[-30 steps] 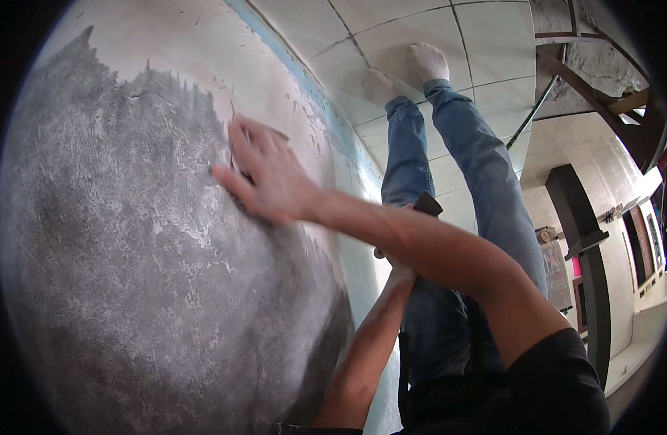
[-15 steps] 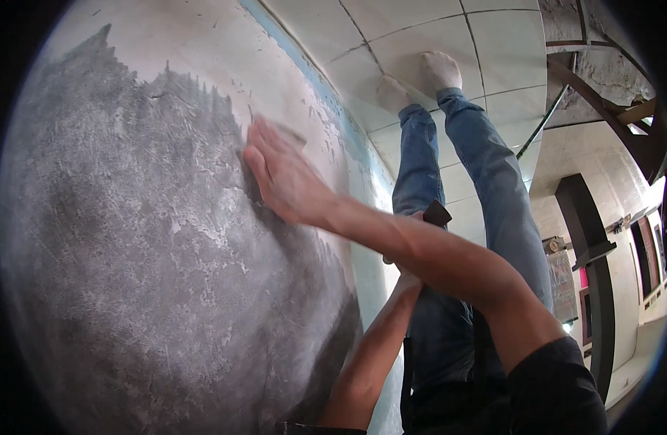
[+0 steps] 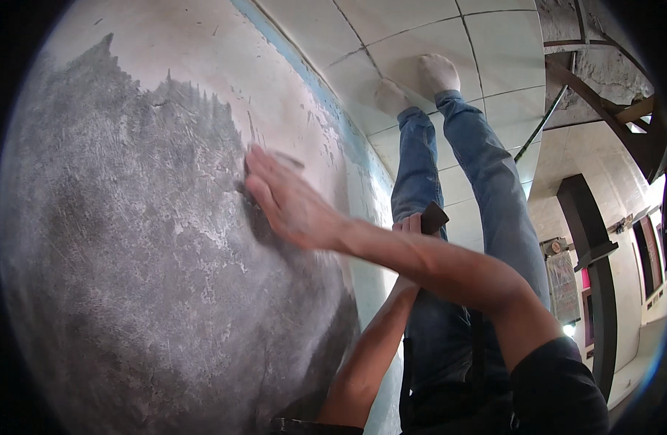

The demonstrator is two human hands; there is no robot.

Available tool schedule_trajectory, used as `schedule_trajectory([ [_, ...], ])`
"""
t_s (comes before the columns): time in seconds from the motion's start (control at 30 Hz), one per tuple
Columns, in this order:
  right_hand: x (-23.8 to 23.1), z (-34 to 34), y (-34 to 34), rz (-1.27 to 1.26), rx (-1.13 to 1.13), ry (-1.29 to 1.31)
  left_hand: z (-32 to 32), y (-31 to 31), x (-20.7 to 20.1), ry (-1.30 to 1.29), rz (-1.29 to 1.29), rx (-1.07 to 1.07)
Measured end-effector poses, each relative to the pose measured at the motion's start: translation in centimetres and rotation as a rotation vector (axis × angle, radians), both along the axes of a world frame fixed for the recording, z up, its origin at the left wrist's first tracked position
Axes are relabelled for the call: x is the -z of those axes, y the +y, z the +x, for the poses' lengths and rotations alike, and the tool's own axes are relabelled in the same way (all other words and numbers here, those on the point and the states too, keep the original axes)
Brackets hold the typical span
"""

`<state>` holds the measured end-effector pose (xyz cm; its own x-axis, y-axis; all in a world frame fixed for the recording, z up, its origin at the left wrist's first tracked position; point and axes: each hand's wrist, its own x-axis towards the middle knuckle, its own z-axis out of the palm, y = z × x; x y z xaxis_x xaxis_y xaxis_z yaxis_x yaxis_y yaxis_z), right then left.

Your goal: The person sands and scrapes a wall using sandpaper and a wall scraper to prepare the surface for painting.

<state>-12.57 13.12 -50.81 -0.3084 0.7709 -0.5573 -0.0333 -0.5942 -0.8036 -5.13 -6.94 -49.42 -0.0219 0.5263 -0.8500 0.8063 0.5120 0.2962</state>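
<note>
My right hand (image 3: 290,199) lies against a wall with its fingers held together and slightly blurred. Past the fingers shows the edge of a thin flat piece (image 3: 290,160), mostly covered by the hand; its kind cannot be made out. The wall has a rough, scuffed grey area (image 3: 152,239) with a jagged border, beside a paler whitish surface (image 3: 181,36). Under my right forearm, in front of my jeans, my left hand (image 3: 408,223) is closed around a dark, flat, square-ended tool (image 3: 434,217). Its lower part is hidden by the forearm.
White floor tiles (image 3: 420,43) meet the wall along a blue-painted strip (image 3: 275,36). My feet in pale socks (image 3: 439,72) stand on the tiles close to it. To the right are a dark post (image 3: 602,304) and brown beams (image 3: 594,94).
My right hand has slid down the wall in the picture, toward me. My left hand still holds the dark tool, its fingers showing more above the forearm.
</note>
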Motion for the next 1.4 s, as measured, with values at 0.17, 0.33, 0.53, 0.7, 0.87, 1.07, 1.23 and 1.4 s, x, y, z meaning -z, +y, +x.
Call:
schedule_trajectory([
  [0.17,4.6,0.6,3.1,-0.015,0.040,-0.035,0.6,-0.2,-0.3,-0.061,0.046,-0.029],
  [0.33,-1.1,0.8,0.2,-0.055,-0.075,0.028,1.0,2.4,-0.8,0.062,0.008,0.063],
  [0.53,0.0,0.8,4.9,-0.156,-0.087,-0.029,0.4,1.4,-0.4,-0.038,0.254,0.047],
  [0.7,-2.6,2.0,1.6,-0.007,-0.192,-0.054,1.4,2.8,-0.7,0.089,0.007,0.044],
  [0.87,1.5,0.9,5.7,-0.171,-0.172,-0.043,0.5,1.3,-0.5,0.030,0.172,0.059],
  [1.07,-1.9,2.0,3.4,-0.042,-0.226,-0.014,1.0,3.0,-0.9,0.075,0.058,0.010],
  [1.23,0.6,0.4,5.7,-0.145,-0.154,-0.027,-0.6,1.6,-0.3,-0.290,-0.183,-0.393],
  [1.4,-2.5,2.1,2.7,-0.082,-0.255,0.008,0.8,1.9,-0.4,0.064,-0.009,0.024],
])
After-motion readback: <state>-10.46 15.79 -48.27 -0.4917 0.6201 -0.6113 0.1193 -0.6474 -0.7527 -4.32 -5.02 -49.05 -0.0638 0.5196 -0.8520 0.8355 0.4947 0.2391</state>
